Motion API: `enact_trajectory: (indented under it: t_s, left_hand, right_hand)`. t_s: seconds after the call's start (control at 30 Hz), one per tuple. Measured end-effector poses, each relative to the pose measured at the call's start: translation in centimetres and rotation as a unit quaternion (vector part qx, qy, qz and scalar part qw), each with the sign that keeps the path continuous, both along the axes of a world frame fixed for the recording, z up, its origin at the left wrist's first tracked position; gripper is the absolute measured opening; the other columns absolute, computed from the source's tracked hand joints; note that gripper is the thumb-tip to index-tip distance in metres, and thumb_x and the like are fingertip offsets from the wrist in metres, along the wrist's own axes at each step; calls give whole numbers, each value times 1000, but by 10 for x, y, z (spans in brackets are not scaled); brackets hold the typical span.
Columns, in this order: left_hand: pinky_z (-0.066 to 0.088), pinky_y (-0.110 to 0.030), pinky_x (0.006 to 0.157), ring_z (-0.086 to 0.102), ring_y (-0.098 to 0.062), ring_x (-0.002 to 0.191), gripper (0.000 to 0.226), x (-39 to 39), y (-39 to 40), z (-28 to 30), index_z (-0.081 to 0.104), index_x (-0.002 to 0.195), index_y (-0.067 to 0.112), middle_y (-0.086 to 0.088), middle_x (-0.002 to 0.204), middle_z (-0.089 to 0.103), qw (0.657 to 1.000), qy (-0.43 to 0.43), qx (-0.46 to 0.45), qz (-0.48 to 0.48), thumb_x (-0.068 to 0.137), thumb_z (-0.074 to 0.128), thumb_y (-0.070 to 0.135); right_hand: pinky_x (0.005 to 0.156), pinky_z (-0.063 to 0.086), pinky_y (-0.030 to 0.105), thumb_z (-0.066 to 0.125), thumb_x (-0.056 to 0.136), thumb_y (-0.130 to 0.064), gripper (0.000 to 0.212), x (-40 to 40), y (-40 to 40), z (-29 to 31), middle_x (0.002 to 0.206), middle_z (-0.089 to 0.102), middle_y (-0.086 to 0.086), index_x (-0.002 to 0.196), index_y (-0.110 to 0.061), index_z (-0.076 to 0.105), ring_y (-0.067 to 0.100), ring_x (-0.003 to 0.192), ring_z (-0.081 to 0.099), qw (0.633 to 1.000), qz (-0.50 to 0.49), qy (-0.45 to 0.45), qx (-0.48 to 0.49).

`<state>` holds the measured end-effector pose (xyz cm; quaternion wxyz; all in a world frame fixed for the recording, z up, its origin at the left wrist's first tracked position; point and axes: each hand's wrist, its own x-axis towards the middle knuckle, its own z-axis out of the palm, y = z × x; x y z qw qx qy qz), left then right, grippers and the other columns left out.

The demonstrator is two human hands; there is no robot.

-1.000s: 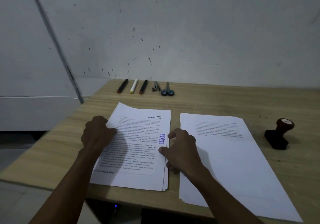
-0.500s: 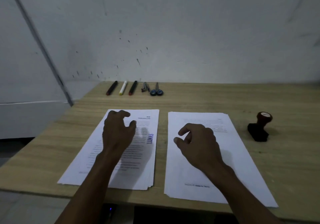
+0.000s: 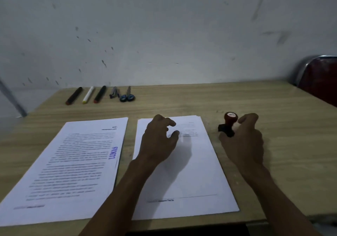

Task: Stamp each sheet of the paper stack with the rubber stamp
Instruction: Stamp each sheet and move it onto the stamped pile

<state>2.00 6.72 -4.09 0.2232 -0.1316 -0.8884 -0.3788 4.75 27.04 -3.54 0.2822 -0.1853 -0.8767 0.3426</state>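
From the head view, the left stack's (image 3: 69, 162) top sheet bears a blue "LUNAS" mark (image 3: 113, 152), the left hand (image 3: 160, 141) hovers loosely curled over the right stack (image 3: 191, 181), and the right hand (image 3: 244, 141), fingers spread, reaches just beside the rubber stamp (image 3: 228, 124) without gripping it.

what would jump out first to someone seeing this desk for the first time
Probably the two hands mid-desk: the right hand reaches around the red-topped stamp on the bare wood right of the papers, not yet gripping it, while the left hand hovers over the right stack. Next, the blue LUNAS mark on the top sheet of the left stack. At the far edge lies a row of markers and scissors.
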Motion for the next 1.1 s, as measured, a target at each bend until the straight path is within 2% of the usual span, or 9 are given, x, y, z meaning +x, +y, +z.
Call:
enact_trajectory:
  t_s: [0.1,0.17,0.23,0.3,0.47,0.7,0.8,0.93,1.1]
  left_hand:
    - [51,-37,79,62,-15,87,22,-7,11,1,67,100,15,2,99,59,1000,1,-3,-13,80,73,20]
    - [52,-37,78,62,-14,87,21,-12,15,1,68,100,15,3,99,59,1000,0,-4,-13,80,73,20]
    - [52,-37,78,62,-14,87,21,-15,14,2,68,100,15,3,99,58,1000,0,-6,-11,80,73,20]
    - [51,-38,79,61,-15,88,21,-18,13,2,68,100,15,2,99,58,1000,-6,-9,-12,80,73,20]
    - [50,-39,80,60,-18,92,22,-21,6,-4,67,101,14,-1,101,58,999,-13,-27,-13,80,72,19]
    - [45,-37,87,55,-22,103,27,-27,4,-10,65,107,12,-3,108,59,998,-16,-58,-19,82,70,20]
    - [41,-39,93,51,-22,109,29,-27,5,-14,64,110,16,-1,115,59,995,-31,-88,-25,84,69,27]
    - [39,-39,97,47,-19,116,33,-27,4,-23,62,116,23,4,121,58,989,-61,-130,-33,85,65,36]
    - [33,-32,90,47,-17,112,32,-26,4,-32,62,115,25,7,118,57,986,-53,-156,-27,87,58,40]
  right_hand:
    - [64,41,37,75,77,-36,61,-8,13,1,73,49,-1,115,-21,29,35,76,57,999,-15,-31,28]
    - [69,41,37,75,75,-41,69,-16,20,1,92,59,7,125,-26,29,35,87,59,998,-5,-51,47]
    - [76,44,41,75,74,-46,75,-22,23,3,110,57,10,132,-32,31,37,99,58,995,22,-75,63]
    - [83,45,44,73,77,-48,69,-27,24,4,117,53,10,134,-34,35,38,105,56,991,43,-99,74]
    - [70,37,35,61,91,-33,28,-35,27,1,104,62,9,111,-21,46,34,96,58,987,58,-91,120]
    - [65,37,33,61,91,-33,26,-25,9,8,89,57,-1,100,-23,39,24,78,52,990,102,29,98]
    - [60,41,32,60,91,-31,25,-14,-8,10,82,59,-5,105,-26,40,21,72,55,980,157,69,98]
    - [61,46,33,56,93,-31,17,-6,-27,2,86,60,-7,106,-27,46,21,75,59,967,192,54,160]
    - [67,50,40,53,93,-32,19,-7,-36,-11,89,62,-5,109,-24,47,24,77,60,963,186,20,194]
